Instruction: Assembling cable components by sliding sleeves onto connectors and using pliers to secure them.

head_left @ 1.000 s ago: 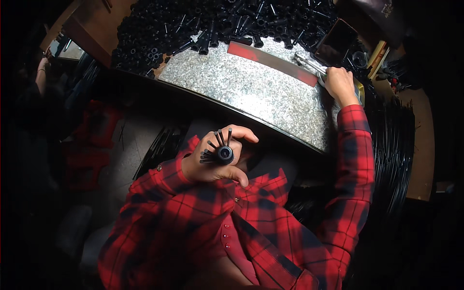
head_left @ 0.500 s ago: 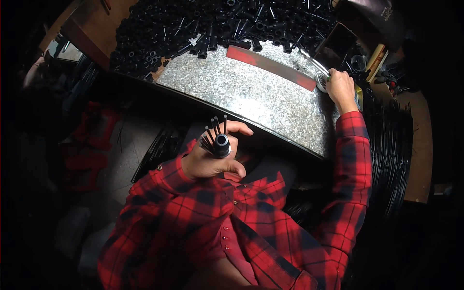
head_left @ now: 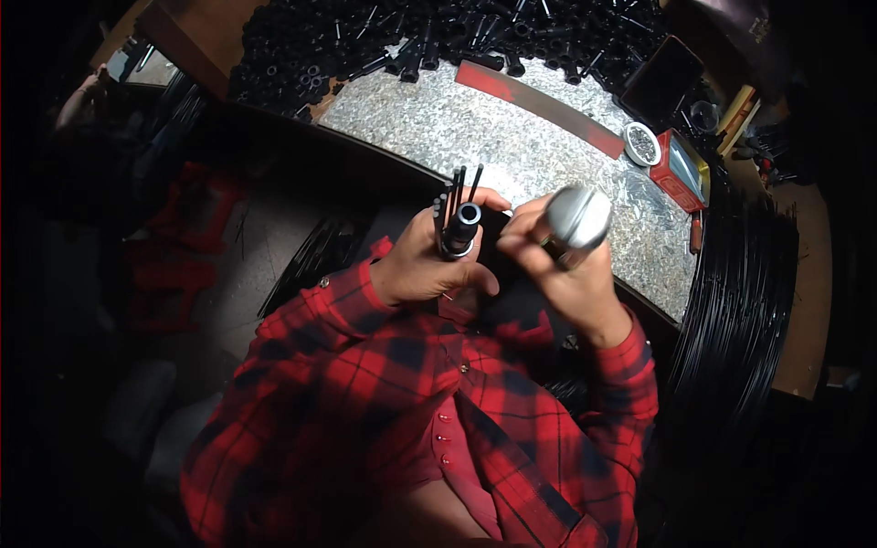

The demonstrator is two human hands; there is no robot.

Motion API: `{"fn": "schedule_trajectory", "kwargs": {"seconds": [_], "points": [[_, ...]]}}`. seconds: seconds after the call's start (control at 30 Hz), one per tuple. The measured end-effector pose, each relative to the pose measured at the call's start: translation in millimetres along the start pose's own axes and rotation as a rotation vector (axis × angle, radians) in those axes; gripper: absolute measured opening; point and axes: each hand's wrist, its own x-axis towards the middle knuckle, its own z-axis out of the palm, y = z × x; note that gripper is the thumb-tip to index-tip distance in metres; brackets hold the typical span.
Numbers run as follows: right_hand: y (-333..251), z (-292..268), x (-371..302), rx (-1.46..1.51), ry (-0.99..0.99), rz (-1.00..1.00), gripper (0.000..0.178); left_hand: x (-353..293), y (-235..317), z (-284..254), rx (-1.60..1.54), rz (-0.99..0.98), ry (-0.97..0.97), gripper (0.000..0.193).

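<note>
My left hand [head_left: 411,263] is closed around a short black tube-shaped fitting [head_left: 468,216], its ringed opening facing up. Several thin black rods [head_left: 455,190] stick up from the same grip, beside the fitting. To the right, my right hand [head_left: 586,290] grips a shiny silver metal tool [head_left: 579,217] with a broad rounded end turned up; its lower part is hidden by the fingers, and its exact kind is unclear. Both hands are in front of the bench's near edge, close together, and the tool appears apart from the fitting.
On the speckled metal benchtop [head_left: 402,119] lie a worn red strip [head_left: 539,108], a white round dish [head_left: 642,143] of small pieces and a red box [head_left: 683,169]. Black fittings [head_left: 438,32] are heaped behind. Long black rods [head_left: 740,310] hang at the right.
My right hand has come from beside the white dish back toward my left hand, bringing the silver tool. The dish and red box are now uncovered. My left hand keeps the fitting and rods.
</note>
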Motion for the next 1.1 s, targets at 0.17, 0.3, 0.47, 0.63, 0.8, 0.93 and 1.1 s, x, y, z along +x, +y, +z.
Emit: {"fn": "schedule_trajectory", "kwargs": {"seconds": [0.17,0.3,0.47,0.63,0.8,0.93,1.1], "points": [[-1,17,-6,-0.003,-0.075,-0.158,0.020,-7,4,-2,-0.148,-0.146,-0.074,0.080],[-6,20,-6,-0.065,-0.060,-0.175,0.019,-9,1,-3,-0.066,-0.048,-0.097,0.082],[-7,22,-7,-0.078,-0.049,-0.181,0.018,-7,-1,-5,0.171,0.110,-0.114,0.086],[-7,23,-6,-0.071,-0.060,-0.216,0.019,-10,9,-1,-0.003,-0.088,-0.110,0.089],[-3,21,-3,-0.043,-0.094,-0.237,0.020,-13,13,-2,-0.139,-0.226,-0.084,0.090],[-2,22,-5,-0.036,-0.084,-0.224,0.019,-13,15,-1,-0.142,-0.224,-0.083,0.090],[-3,21,-4,-0.050,-0.111,-0.189,0.016,-12,-2,-6,0.137,0.110,-0.054,0.089]]}}
